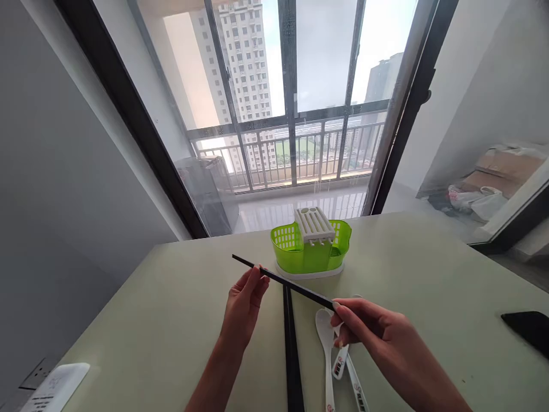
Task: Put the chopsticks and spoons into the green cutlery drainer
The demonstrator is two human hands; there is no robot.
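Both hands hold thin black chopsticks (300, 290), slanted across the middle of the view above the table; they look like a pair pressed together. My left hand (244, 306) pinches them near the narrow far end. At the thicker end, my right hand (377, 332) grips them between thumb and fingers. More black chopsticks (292, 355) lie lengthwise on the table, between my forearms. White spoons (325, 326) with printed handles rest partly under my right hand, which hides some of them. Just beyond the hands stands a green basket caddy (315, 260) with a white slotted top (315, 224).
The pale green table (193, 297) reaches back to a glass sliding door and balcony. At the lower left edge is a white object (60, 386) with dark markings. A flat black object (529, 332) lies at the right edge. Cardboard boxes (506, 169) and bags sit beyond, right.
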